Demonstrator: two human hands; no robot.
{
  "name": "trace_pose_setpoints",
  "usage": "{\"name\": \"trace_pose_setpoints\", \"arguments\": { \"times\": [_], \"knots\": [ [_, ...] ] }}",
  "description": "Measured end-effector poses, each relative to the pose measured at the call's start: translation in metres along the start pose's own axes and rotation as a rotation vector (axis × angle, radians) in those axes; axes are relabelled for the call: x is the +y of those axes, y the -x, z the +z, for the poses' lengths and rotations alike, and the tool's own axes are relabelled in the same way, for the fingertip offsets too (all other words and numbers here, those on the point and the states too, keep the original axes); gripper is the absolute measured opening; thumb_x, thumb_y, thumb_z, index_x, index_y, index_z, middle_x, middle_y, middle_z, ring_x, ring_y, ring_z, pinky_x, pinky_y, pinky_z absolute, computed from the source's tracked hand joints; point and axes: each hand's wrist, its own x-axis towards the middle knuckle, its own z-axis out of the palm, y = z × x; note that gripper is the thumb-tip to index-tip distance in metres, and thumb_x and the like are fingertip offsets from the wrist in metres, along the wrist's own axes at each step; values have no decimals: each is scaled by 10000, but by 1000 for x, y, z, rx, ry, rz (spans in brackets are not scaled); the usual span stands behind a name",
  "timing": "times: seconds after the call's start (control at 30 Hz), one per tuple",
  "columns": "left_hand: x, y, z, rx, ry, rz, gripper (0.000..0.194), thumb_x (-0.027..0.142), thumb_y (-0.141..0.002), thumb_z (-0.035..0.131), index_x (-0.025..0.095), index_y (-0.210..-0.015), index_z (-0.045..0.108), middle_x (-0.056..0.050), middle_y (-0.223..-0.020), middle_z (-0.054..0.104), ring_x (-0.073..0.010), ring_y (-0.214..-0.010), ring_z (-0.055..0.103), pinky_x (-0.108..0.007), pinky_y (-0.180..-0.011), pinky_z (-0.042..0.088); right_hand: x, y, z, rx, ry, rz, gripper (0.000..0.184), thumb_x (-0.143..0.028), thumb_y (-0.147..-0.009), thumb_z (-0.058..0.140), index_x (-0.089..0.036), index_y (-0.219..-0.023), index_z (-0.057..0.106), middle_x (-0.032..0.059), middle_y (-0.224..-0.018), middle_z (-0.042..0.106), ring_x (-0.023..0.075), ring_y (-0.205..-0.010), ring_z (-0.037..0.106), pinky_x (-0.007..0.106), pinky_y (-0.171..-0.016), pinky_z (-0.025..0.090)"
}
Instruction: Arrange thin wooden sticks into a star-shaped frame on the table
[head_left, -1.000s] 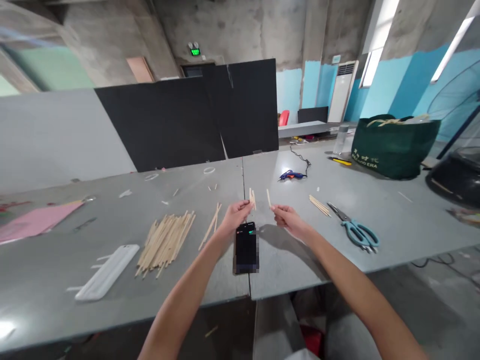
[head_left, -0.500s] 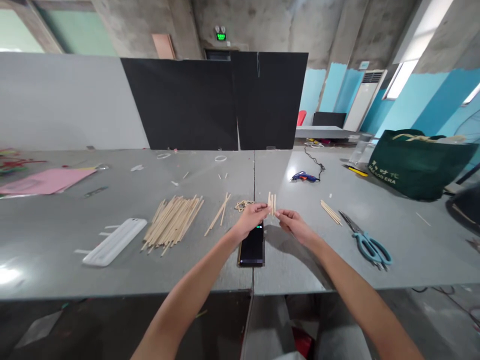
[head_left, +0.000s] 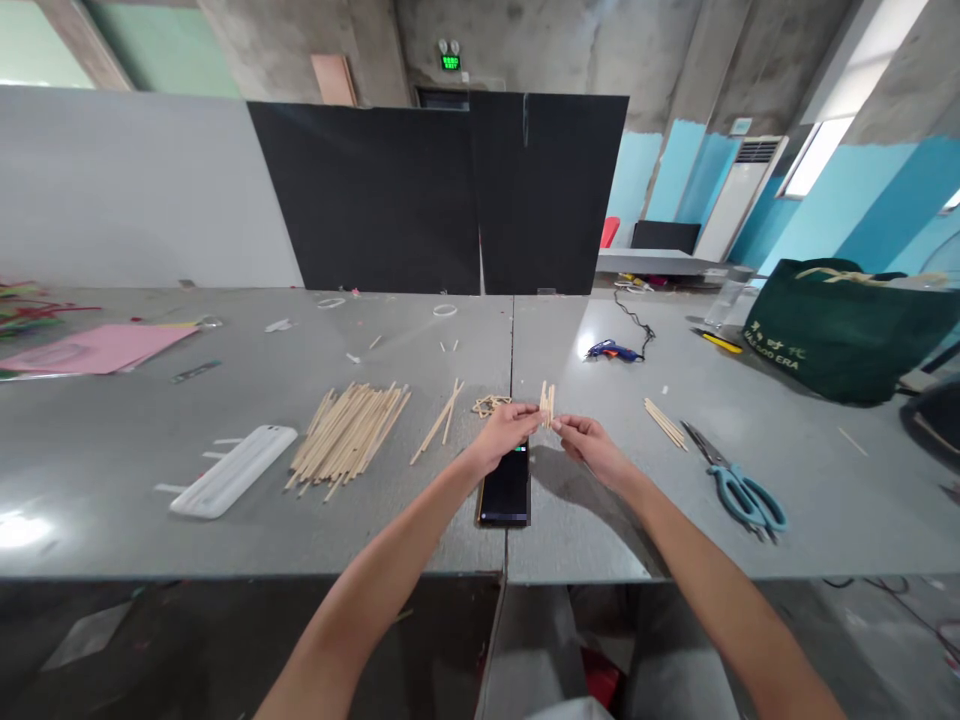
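Gripping short pale wooden sticks: L hand & R hand, fingers pinched, betw. front & rear edges of grey desk.

short sticks | pale wood, thin, straight | 1 small bunch, side by side, roughly upright | pinched by left hand and right hand, above table

Counter, clock from smartphone on it | 12: stick frame | 1: glue gun | 2: stick bundle, farther out tote bag, utility knife left of bag | 3: scissors | 10: stick pile, beyond it paper sheets
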Motion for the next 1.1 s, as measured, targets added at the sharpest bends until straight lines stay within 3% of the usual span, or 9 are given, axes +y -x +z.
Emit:
{"name": "trace_pose_setpoints", "arguments": {
  "times": [0.37, 1.1],
  "knots": [
    [2, 2, 2, 18, 22, -16, 507, 589, -742, 947, 162, -881, 711, 103, -591, 385, -67, -524, 287, -257, -522, 150, 5, -3, -1, 19, -18, 6, 672, -813, -717, 905, -207, -925, 700, -113, -530, 350, 80, -493, 200, 307, -504, 122],
    [1, 2, 2, 41, 27, -3, 549, 597, -697, 972, 150, -925, 749, 104, -589, 389, -74, -539, 316, -264, -533, 157, 4, -2, -1, -1, -3, 0, 658, -809, -739, 894, -206, -919, 705, -116, -538, 320, 86, -516, 175, 319, -524, 103]
  ]
}}
